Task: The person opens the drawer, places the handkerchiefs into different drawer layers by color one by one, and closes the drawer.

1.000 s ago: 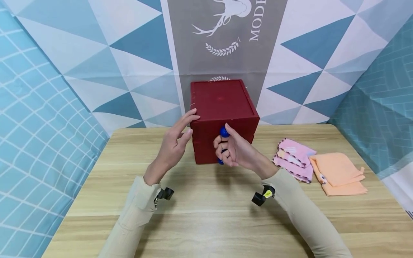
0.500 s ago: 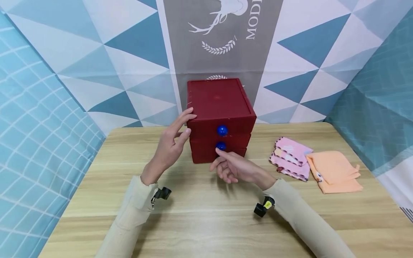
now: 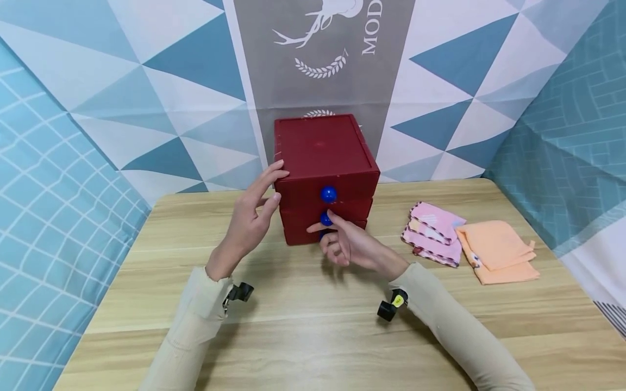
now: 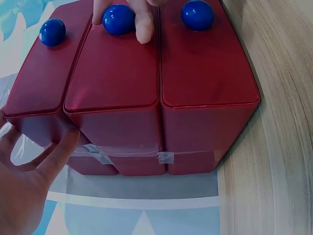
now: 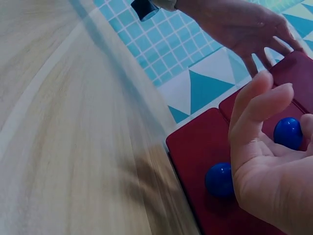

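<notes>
Right hand (image 3: 353, 244): risen to middle knob (image 3: 326, 219), front of red drawer unit (image 3: 320, 146) | fingers either side, pinch unclear | left hand (image 3: 246, 220): fingers wide, unit's left edge | advisable: centred grip, unit braced

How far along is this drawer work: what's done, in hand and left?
Done: the left hand rests against the upper corner of the red drawer unit, seemingly steadying it.
In hand: the right hand has fingers either side of the middle blue knob; a firm pinch isn't clear.
Remaining, probably: pulling the middle drawer, which looks shut; perhaps dealing with the pink cloth and orange cloth, untouched on the table.
</notes>
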### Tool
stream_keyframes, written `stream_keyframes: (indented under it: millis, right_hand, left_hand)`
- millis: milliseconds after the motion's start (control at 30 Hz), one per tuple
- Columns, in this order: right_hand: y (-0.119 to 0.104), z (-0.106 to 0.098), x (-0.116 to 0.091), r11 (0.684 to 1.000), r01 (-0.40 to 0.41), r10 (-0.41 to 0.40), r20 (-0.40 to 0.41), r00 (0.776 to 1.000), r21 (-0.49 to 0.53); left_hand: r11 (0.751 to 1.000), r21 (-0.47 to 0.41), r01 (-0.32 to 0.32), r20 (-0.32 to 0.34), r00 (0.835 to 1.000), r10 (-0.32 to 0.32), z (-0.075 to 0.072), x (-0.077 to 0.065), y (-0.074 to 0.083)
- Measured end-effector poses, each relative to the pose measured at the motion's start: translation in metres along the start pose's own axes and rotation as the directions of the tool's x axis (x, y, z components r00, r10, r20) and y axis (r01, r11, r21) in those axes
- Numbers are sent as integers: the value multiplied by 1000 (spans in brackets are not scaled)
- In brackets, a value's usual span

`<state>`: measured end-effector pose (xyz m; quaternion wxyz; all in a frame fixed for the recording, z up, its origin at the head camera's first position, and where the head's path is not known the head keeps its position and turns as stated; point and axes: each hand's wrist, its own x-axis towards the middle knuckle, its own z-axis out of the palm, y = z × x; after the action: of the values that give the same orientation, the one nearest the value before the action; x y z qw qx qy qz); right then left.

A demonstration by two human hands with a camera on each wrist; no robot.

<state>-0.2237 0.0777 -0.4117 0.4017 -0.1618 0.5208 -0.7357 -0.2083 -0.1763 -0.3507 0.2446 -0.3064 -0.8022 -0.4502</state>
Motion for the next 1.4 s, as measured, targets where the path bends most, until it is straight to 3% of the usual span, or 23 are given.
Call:
stream_keyframes:
  millis: [467,1400]
  right_hand:
    - [2,-2,-2,991,75,-83,-63,995,-115]
    - [7,19,-26,990,-25,21,-37,999,-137]
  left_hand:
    - [1000,10,-5,19,1000,5,1,4,4]
    - [1000,18,-14,-10,1000,14,-2,1,4]
